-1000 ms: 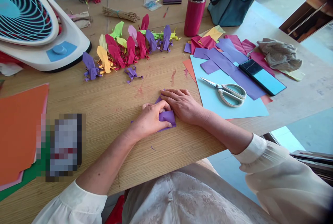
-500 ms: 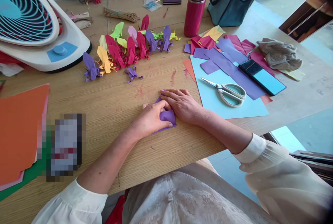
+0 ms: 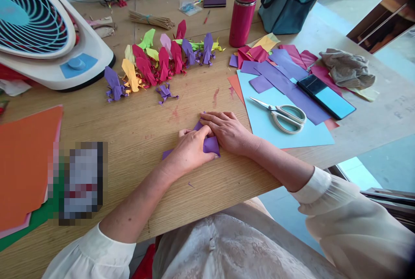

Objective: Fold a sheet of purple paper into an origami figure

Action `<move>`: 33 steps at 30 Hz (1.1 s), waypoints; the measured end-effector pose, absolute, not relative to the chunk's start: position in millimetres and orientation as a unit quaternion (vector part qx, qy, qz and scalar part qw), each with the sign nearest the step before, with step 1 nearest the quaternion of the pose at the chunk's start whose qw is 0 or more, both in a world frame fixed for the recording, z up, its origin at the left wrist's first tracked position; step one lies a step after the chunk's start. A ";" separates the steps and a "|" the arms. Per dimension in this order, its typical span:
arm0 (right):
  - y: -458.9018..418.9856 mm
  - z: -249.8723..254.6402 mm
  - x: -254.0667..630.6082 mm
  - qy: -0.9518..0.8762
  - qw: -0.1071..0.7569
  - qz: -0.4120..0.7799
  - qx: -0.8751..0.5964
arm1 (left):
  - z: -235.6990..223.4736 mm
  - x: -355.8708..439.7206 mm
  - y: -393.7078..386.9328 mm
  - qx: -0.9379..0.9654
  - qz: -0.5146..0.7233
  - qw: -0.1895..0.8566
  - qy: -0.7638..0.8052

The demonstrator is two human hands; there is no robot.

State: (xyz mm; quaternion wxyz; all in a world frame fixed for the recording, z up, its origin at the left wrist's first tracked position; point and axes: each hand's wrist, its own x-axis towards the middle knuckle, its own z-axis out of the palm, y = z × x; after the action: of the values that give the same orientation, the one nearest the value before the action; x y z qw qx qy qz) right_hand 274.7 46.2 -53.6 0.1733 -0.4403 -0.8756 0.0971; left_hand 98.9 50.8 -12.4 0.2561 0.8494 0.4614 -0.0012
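A sheet of purple paper (image 3: 211, 145), partly folded, lies on the wooden table beneath both hands. My left hand (image 3: 191, 147) is curled over it, thumb at the lower right corner and index finger near the fold, gripping the paper. Flat on the paper's upper right side rests my right hand (image 3: 231, 132), its fingers stretched out and touching the left fingertips. Much of the sheet is hidden under the hands; one purple edge shows left of my left wrist. Beyond the hands sits a small purple folded paper figure (image 3: 165, 93).
Scissors (image 3: 285, 114) and a phone (image 3: 326, 96) lie on blue and purple sheets to the right. Several colourful folded figures (image 3: 164, 63) stand farther back, near a pink bottle (image 3: 243, 15). A fan (image 3: 78, 65) and orange paper (image 3: 26, 162) occupy the left.
My left hand has shifted slightly to the right, its thumb now at the paper's lower right corner. My right hand stays in place.
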 end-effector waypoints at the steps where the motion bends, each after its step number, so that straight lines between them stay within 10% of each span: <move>1: 46.1 -53.6 274.7 -0.876 0.173 0.098 -0.440 | -12.4 99.4 50.5 0.852 -0.004 0.251 0.460; 33: 34.4 -46.3 282.9 -0.851 0.254 0.119 -0.443 | -24.6 88.4 47.9 0.888 0.055 0.229 0.395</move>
State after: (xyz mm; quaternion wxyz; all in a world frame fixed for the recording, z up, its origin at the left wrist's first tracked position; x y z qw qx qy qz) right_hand 282.9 34.4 -46.3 0.2537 -0.4434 -0.8515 0.1186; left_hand 88.4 47.9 -24.6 0.2291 0.8879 0.3950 0.0553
